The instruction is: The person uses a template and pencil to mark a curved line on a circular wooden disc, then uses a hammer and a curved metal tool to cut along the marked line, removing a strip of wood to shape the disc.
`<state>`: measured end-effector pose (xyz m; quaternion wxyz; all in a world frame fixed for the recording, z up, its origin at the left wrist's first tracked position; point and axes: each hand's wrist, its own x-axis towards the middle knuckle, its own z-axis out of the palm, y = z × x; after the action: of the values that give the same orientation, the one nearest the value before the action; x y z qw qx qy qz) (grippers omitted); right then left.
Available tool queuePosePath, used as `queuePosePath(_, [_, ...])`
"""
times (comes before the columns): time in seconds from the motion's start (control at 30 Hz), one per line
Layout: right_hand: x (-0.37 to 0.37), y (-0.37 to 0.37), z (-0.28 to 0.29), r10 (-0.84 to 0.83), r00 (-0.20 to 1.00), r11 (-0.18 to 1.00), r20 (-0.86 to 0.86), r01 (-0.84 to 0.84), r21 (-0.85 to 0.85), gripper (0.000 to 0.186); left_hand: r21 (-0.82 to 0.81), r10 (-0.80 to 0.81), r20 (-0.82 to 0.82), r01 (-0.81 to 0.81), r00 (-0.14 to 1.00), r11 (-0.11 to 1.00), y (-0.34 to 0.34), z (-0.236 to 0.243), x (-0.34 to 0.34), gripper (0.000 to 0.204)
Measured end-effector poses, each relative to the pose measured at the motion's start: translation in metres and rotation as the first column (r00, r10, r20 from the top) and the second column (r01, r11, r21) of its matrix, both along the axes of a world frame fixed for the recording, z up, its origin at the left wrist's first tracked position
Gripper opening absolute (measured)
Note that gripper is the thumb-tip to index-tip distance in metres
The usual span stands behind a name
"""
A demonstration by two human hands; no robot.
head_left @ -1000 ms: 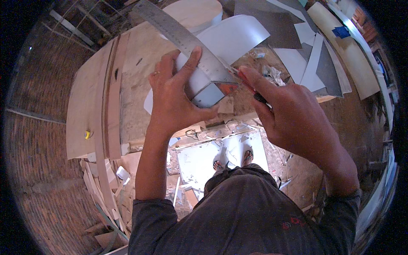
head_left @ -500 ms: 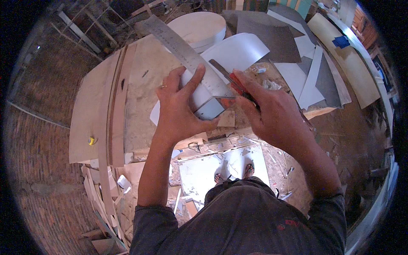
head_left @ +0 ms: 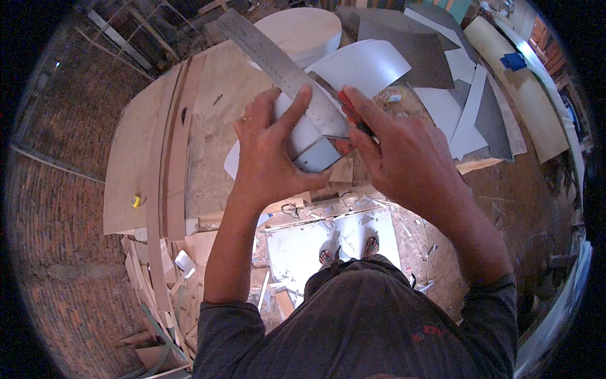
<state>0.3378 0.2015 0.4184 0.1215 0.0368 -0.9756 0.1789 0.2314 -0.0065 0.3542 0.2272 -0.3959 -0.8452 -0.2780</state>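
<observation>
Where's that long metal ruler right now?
In the head view, the metal ruler slants across the upper middle, over the workbench, held by the left hand; its lower end lies beside the red-handled tool in the right hand.

Tape measure (head_left: pixel 136 201): on the workbench (head_left: pixel 218 148), left of long strips (head_left: pixel 172 142).
Ruler (head_left: pixel 271 60): partly under the left hand (head_left: pixel 268 148).
Block (head_left: pixel 303 30): right of the ruler's far end.
Sheet offcuts (head_left: pixel 468 114): at the workbench's right end.

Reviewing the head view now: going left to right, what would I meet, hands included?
Small yellow item → long wooden strips → left hand → right hand → blue item. The metal square overlaps the left hand, so it is left out.
</observation>
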Motion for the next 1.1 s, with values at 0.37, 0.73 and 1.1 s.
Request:
queuePosePath(0.37, [0.01,0.011,-0.001,0.074,0.997,0.997,-0.013,-0.074,0.021,0.05,0.009,-0.022,-0.047,0.022,0.999,1.0,0.004,-0.008,-0.008,0.116])
queuePosePath(0.73, [0.067,0.026,0.003,-0.012,0.949,0.987,0.316,-0.04,0.157,0.052,-0.048,0.009,-0.002,-0.009,1.0,0.999,0.002,-0.005,-0.002,0.117])
queuePosePath(1.1, [0.017,0.02,-0.013,0.009,0.996,0.981,-0.094,-0.027,-0.192,0.053,-0.025,0.005,-0.013,-0.006,1.0,1.0,0.008,-0.001,-0.006,0.112])
